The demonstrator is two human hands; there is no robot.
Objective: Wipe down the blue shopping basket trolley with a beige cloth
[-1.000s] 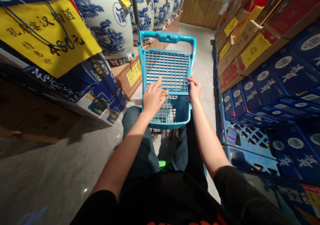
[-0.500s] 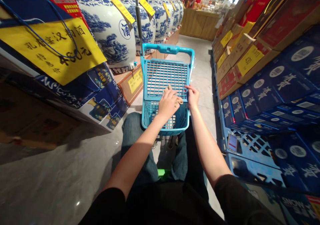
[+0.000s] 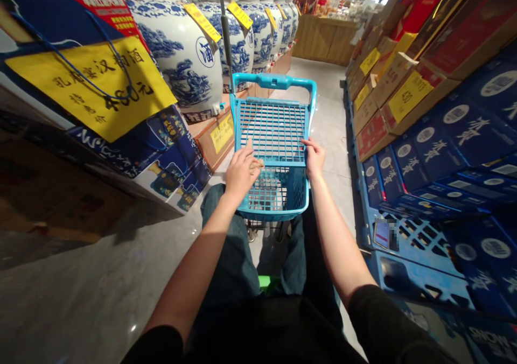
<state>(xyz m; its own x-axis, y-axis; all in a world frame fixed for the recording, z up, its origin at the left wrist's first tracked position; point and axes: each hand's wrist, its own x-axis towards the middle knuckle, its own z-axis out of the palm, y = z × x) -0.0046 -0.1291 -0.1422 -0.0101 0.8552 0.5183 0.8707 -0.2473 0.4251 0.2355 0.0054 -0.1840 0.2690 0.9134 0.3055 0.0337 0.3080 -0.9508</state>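
A blue plastic shopping cart (image 3: 273,211) stands between my knees, its grid flap (image 3: 272,130) sloping above the basket. My left hand (image 3: 241,173) is closed on a crumpled beige cloth (image 3: 256,165) at the flap's lower left edge. Parts of the cloth stick out above the fingers and beside them; the rest is hidden under my palm. On the other side, my right hand (image 3: 315,158) pinches the right edge of the flap, fingertips at the grid. The cart's blue handle (image 3: 274,80) rises at the far end.
White-and-blue jars (image 3: 177,51) line the left, behind a gift box with a yellow price sign (image 3: 95,86). Stacked blue cartons (image 3: 438,148) stand right on a blue pallet (image 3: 420,278), where a phone (image 3: 382,233) lies. A wooden counter (image 3: 323,38) closes the aisle.
My left hand has slid left across the flap with the cloth, from its middle to its left edge. My right hand keeps its place on the right edge.
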